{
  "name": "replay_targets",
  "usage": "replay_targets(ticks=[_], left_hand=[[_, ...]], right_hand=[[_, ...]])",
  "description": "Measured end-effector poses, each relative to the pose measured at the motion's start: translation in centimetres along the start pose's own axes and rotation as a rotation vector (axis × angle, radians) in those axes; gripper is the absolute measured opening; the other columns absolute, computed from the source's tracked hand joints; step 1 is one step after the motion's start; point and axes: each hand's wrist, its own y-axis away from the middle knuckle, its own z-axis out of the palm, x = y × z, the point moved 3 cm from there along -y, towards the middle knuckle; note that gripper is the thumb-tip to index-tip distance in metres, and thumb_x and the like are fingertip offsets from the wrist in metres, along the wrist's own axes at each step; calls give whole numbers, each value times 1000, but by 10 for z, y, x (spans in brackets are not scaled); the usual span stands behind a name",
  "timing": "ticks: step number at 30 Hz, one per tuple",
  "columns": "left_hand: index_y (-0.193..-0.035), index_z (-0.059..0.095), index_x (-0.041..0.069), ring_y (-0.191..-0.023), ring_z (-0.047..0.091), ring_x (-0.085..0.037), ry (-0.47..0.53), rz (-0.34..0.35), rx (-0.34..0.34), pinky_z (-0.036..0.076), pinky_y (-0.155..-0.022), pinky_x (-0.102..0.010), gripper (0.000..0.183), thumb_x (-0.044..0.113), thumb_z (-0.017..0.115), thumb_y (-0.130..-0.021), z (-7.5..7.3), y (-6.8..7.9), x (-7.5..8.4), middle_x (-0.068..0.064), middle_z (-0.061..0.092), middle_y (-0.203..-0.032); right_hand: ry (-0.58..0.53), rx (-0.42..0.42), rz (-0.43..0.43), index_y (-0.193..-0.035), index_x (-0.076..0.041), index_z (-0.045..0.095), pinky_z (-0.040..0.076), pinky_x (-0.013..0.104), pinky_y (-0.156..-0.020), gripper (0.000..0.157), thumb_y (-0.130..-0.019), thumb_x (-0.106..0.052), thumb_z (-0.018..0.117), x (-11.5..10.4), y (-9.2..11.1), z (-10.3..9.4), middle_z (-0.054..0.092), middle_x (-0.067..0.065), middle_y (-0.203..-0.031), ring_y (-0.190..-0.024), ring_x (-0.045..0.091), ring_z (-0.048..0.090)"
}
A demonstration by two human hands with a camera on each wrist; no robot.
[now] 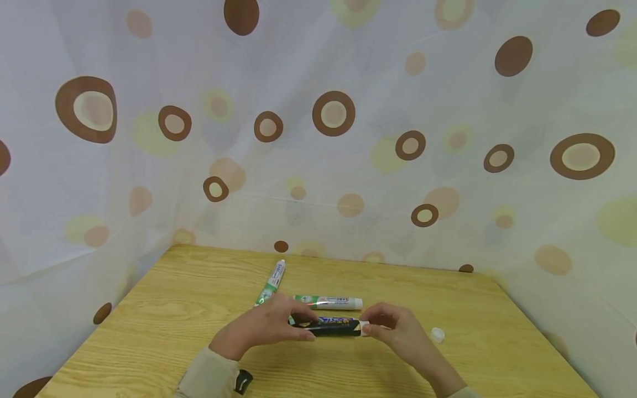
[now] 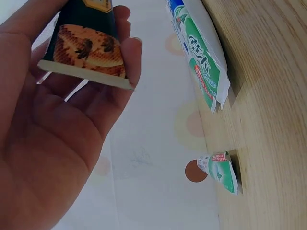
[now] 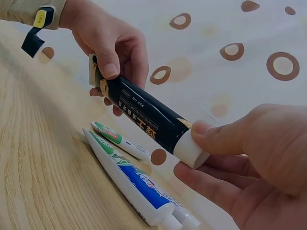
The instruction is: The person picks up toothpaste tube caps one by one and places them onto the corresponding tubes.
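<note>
Head and right-wrist views: over the tabletop [image 1: 174,309], midway between its side edges, the left hand [image 1: 264,327] grips a black tube [image 3: 149,115] with gold Chinese lettering while the right hand [image 1: 402,333] pinches its white cap [image 3: 188,149].

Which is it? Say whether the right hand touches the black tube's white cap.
Touching: the right wrist view shows the right hand pinching the white cap.
</note>
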Motion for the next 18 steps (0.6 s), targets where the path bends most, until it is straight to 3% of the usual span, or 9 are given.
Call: replay_targets(ticks=[10, 18], left_hand=[[-116, 72, 21, -90, 60, 3, -50, -60, -71, 53, -83, -22, 30, 17, 75, -86, 9, -2, -2, 10, 72, -108], [-120, 71, 22, -90, 57, 3, -40, -120, -173, 50, -86, -20, 36, 19, 77, -85, 22, -5, -3, 15, 68, -110]], right_hand=[[94, -83, 6, -111, -4, 68, 55, 24, -83, 24, -93, -20, 70, 10, 0, -3, 67, 15, -113, -99, 17, 67], [137, -168, 1, -111, -4, 69, 55, 24, -82, 20, -93, -13, 68, 15, -1, -1, 67, 13, -115, -100, 19, 66]])
